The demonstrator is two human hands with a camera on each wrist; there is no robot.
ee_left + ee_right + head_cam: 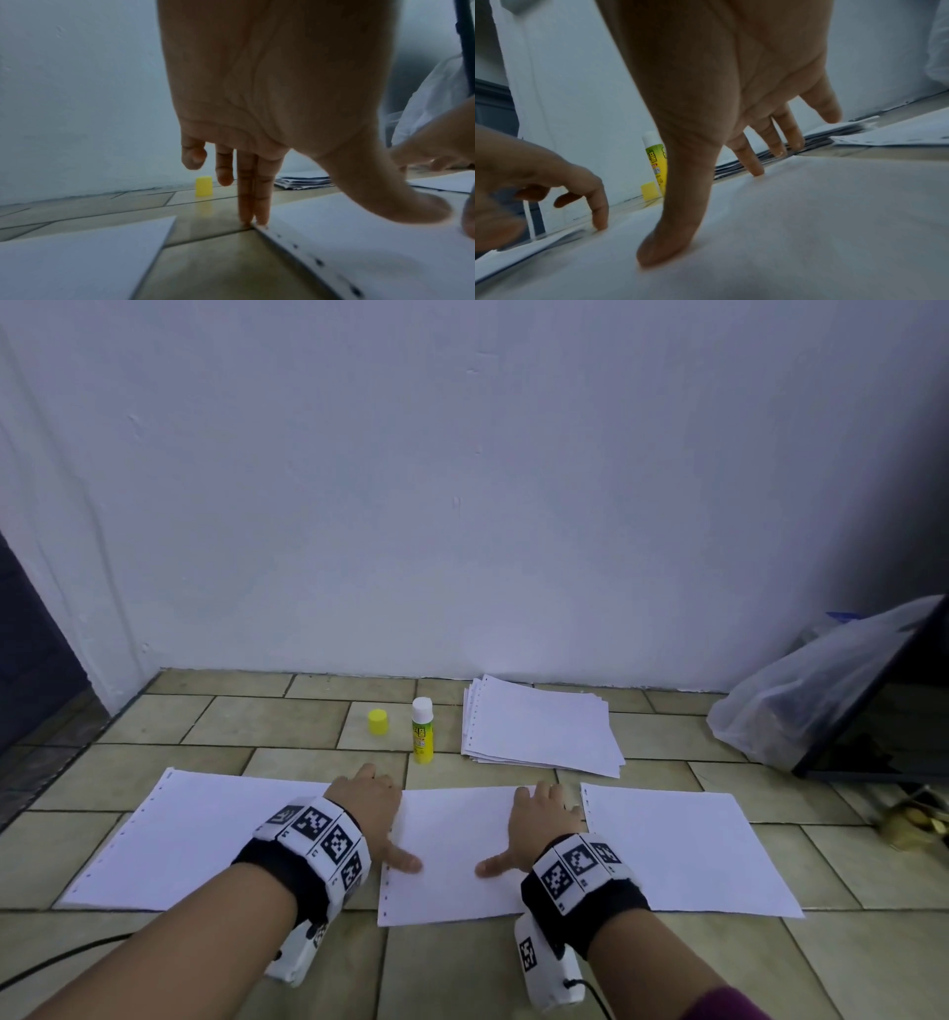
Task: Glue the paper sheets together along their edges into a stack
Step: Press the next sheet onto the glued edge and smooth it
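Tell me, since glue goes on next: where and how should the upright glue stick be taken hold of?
Probably round the middle of the glue stick, on its yellow-green barrel, coming from above and the near side. It stands upright and uncapped, white tip up, with its cap to its left and the paper pile to its right.

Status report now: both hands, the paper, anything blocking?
Left hand and right hand open, flat on middle sheet. Glue stick uncapped, upright behind. Nothing in the way.

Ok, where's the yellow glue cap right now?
In the head view the yellow cap stands on the floor tiles just left of the uncapped glue stick, beyond the left hand.
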